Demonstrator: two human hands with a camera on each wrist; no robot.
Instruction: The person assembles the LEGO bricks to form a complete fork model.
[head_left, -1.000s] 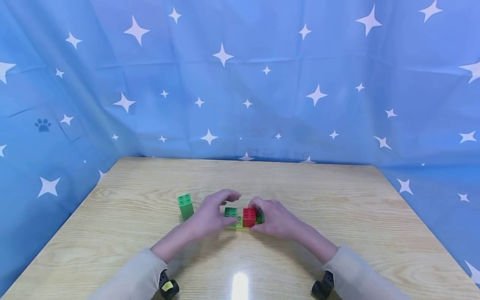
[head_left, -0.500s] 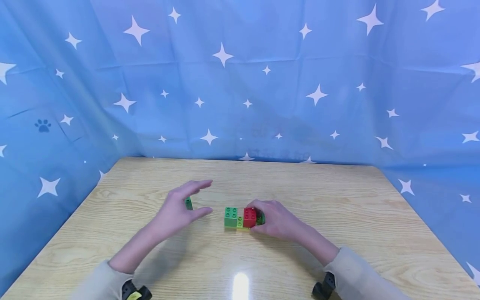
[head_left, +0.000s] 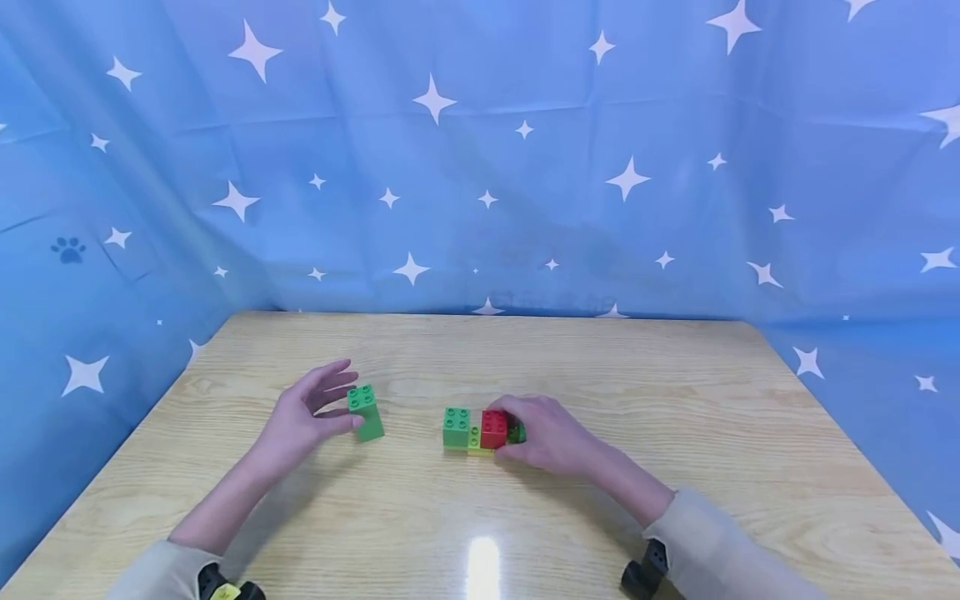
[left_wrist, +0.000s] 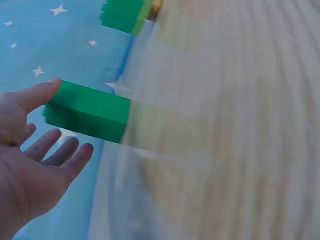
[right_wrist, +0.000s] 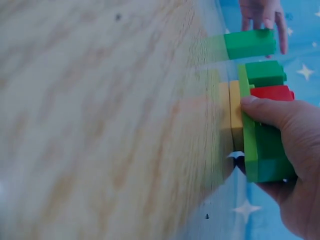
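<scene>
On the left of the table stands a tall green block (head_left: 369, 421), probably stacked bricks, with studs on top. My left hand (head_left: 303, 417) is spread beside it. Its thumb overlaps the block's near side, and contact is unclear; in the left wrist view the other fingers are apart from the block (left_wrist: 90, 112). Nearer the middle, my right hand (head_left: 547, 435) grips the right end of a toy-brick build, thumb in front. A light green plate (right_wrist: 250, 155) carries a green brick (head_left: 456, 427), a red brick (head_left: 493, 428) and a darker green brick (right_wrist: 271, 147). A yellow brick (right_wrist: 235, 110) lies underneath.
The pale wooden table (head_left: 600, 367) ends at a blue curtain (head_left: 480, 150) with white stars behind and at the sides. A bright reflection lies on the table's near part. Dark wrist cameras (head_left: 645, 571) sit at both cuffs.
My left hand has left the green-brick end of the build and moved left to the tall green block. The right hand keeps its grip. The head view has shifted slightly.
</scene>
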